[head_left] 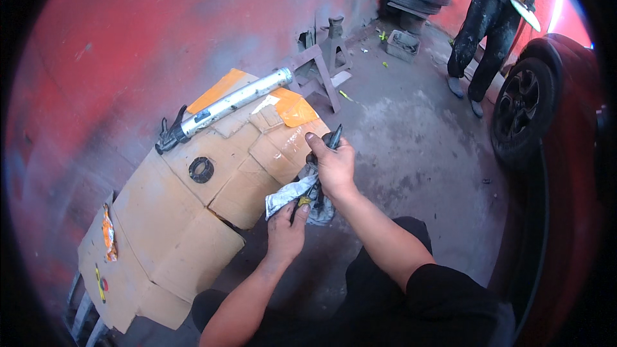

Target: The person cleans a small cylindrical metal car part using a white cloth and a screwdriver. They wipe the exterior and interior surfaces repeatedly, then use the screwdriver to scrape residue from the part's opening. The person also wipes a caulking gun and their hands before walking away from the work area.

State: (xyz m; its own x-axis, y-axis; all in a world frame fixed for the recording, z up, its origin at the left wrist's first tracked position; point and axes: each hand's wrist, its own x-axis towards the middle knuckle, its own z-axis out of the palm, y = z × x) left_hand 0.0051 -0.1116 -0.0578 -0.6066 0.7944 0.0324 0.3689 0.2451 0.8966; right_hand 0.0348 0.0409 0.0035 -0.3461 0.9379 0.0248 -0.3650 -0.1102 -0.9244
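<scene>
Left hand (286,234) gripping crumpled grey rag (283,200); right hand (335,166) closed round dark taper-tipped tool (335,136). Rag bunched against tool, both held by cardboard's (177,238) right edge. Slim yellow tool (100,284) near its lower-left corner, orange wrapper (109,234) along left edge. Black ring (193,170) farther in. Silver cartridge gun (234,101) along far edge. Jack stand (335,48) beyond.

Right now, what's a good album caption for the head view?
Right hand grips a dark pointed object, left hand holds a pale rag, near a silver tube on cardboard.
</scene>
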